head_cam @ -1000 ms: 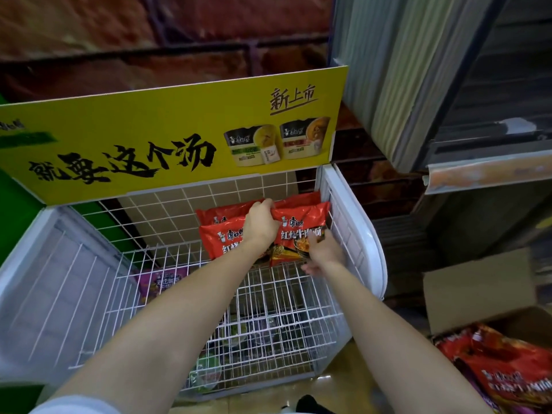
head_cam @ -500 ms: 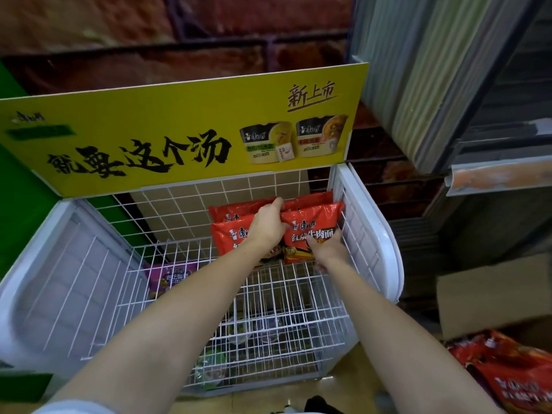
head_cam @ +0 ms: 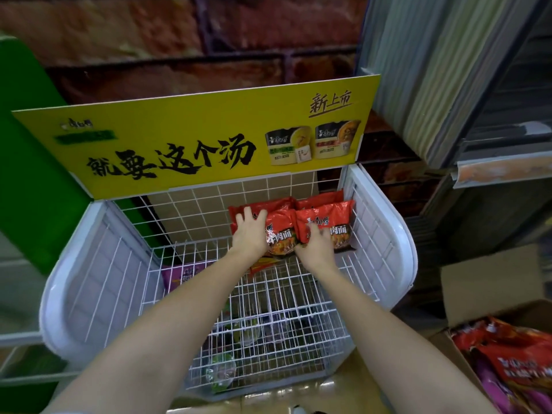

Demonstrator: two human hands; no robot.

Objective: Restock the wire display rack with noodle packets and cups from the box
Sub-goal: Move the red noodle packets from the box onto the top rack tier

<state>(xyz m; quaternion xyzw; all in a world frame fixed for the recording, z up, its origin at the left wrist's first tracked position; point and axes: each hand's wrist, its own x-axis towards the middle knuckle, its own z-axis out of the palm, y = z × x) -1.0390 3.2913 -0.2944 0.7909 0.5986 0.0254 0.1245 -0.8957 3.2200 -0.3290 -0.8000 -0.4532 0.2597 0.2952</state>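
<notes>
Red noodle packets stand upright at the back right of the white wire display rack (head_cam: 385, 234), in two rows. My left hand (head_cam: 249, 231) lies with spread fingers flat on the front left red packet (head_cam: 282, 224). My right hand (head_cam: 318, 246) presses its fingers against the lower front of the front right red packet (head_cam: 336, 216). More red packets (head_cam: 322, 199) stand behind these two. At the lower right, the open cardboard box (head_cam: 490, 282) holds several red and purple packets (head_cam: 513, 354).
A yellow sign (head_cam: 194, 144) rises over the rack's back. Under the wire shelf lie a purple packet (head_cam: 185, 273) and noodle cups (head_cam: 222, 372). A green panel (head_cam: 30, 189) stands to the left, and metal shelving (head_cam: 493, 174) to the right.
My left hand let go of the packet's top edge and now lies spread on its front. My right hand slid up onto the right packet. The camera moved closer and to the left.
</notes>
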